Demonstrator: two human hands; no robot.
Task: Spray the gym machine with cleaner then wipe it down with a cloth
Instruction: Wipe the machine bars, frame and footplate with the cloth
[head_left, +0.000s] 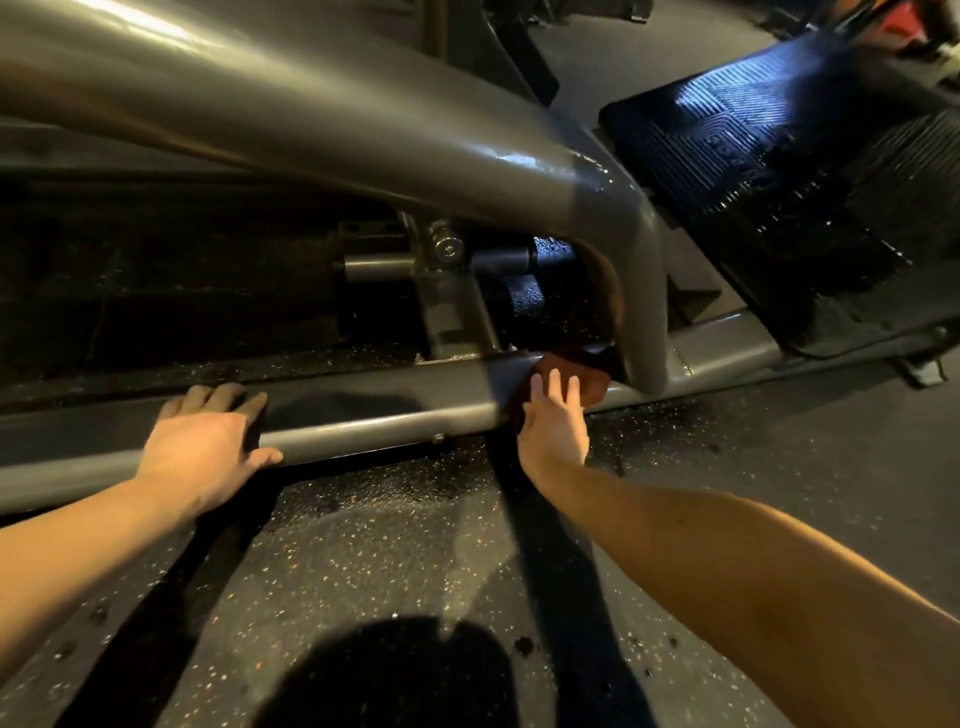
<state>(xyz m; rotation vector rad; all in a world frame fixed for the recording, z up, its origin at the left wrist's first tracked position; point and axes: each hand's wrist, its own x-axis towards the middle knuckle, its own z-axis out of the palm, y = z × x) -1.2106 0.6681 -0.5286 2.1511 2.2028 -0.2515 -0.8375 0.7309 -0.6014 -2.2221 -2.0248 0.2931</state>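
Note:
The gym machine's low grey base rail runs across the view from left to right, just above the floor. My left hand rests flat on this rail at the left, fingers spread over its top. My right hand presses a reddish-brown cloth against the rail with straight fingers, where a thick grey curved tube meets the rail. Most of the cloth is hidden under my hand and in shadow. No spray bottle is in view.
A black ribbed footplate sits at the upper right beyond the tube. A pivot with a bolt and dark linkage lies behind the rail. The speckled black rubber floor spreads below, with wet spots.

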